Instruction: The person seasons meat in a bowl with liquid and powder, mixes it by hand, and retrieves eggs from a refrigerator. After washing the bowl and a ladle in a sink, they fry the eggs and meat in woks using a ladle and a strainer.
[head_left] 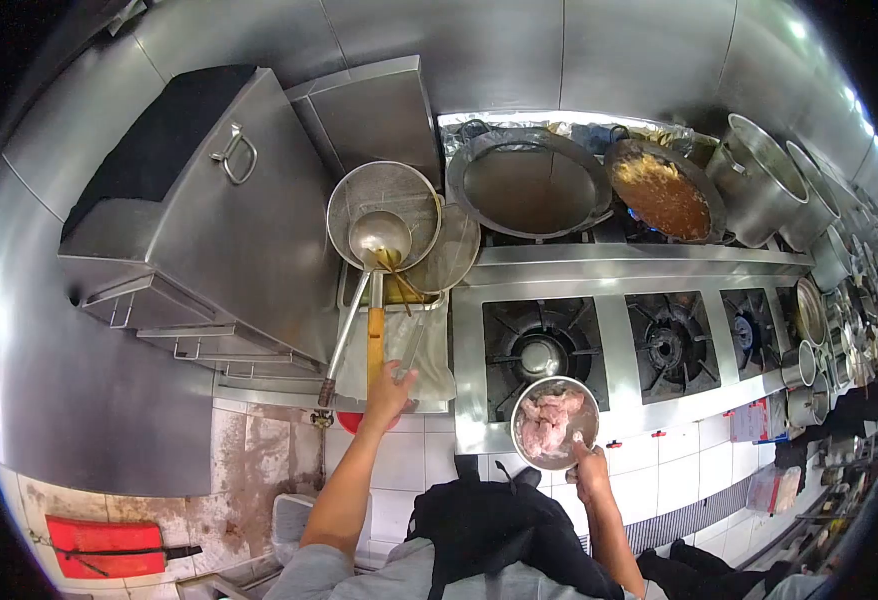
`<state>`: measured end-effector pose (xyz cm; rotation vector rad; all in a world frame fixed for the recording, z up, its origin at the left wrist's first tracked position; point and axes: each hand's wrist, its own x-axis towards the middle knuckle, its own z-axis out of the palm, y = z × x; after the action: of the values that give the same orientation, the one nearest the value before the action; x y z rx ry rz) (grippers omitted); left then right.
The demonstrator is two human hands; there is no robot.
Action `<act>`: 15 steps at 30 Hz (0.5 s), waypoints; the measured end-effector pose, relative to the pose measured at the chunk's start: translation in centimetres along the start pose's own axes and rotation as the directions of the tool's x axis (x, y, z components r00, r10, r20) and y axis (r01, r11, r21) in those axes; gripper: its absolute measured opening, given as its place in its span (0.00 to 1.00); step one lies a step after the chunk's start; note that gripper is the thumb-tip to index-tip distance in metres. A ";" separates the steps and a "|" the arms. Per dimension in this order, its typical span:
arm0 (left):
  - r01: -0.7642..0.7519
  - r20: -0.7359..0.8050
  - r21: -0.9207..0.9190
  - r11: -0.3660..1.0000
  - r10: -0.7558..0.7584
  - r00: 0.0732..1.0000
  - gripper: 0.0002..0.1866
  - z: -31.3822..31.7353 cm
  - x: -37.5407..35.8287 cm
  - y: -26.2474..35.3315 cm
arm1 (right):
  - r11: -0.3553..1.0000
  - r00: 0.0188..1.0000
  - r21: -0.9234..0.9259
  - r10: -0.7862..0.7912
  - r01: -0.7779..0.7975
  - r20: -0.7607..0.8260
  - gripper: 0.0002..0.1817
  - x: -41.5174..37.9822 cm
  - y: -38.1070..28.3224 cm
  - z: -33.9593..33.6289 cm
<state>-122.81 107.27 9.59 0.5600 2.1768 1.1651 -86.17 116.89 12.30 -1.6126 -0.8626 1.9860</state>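
Observation:
My right hand [589, 470] is closed on the rim or handle side of a round metal pot [541, 462] that holds pieces of pale pink raw meat [549, 422]. The pot is at the front edge of the stove. On the left, my left hand [389, 393] is at the lower end of a wooden handle [375, 345], beside a metal tray [436, 385]; its fingers look bent, and whether they grip the handle is unclear. A ladle [380, 236] and a round strainer [344, 205] lie above that hand.
A large wok [534, 190] and a wok of brown food [664, 195] stand on the back burners. Tall pots [759, 180] are at the back right. Front burners [667, 343] have bare grates. A steel cabinet [249, 240] stands left. Part of another person [699, 570] shows at lower right.

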 end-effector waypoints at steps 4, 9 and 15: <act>-0.324 -0.223 0.355 0.877 0.416 0.881 0.28 -1.9 0.1 0.2 | 1.000 0.999 -0.014 -0.007 0.007 -0.045 0.12 0.1 0.5 -0.3; -0.119 -0.421 0.557 0.822 0.403 0.813 0.29 -5.5 1.5 -2.5 | 1.000 0.999 -0.003 -0.003 0.003 -0.044 0.11 -0.1 0.7 -0.5; 0.102 -0.490 0.608 0.788 0.270 0.829 0.30 -5.6 2.3 -8.3 | 1.000 0.999 0.010 0.000 0.000 -0.055 0.10 -0.6 0.4 -0.3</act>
<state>-128.97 100.95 4.30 0.6461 3.1157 0.6698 -85.73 116.29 12.43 -1.6530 -0.8309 1.9339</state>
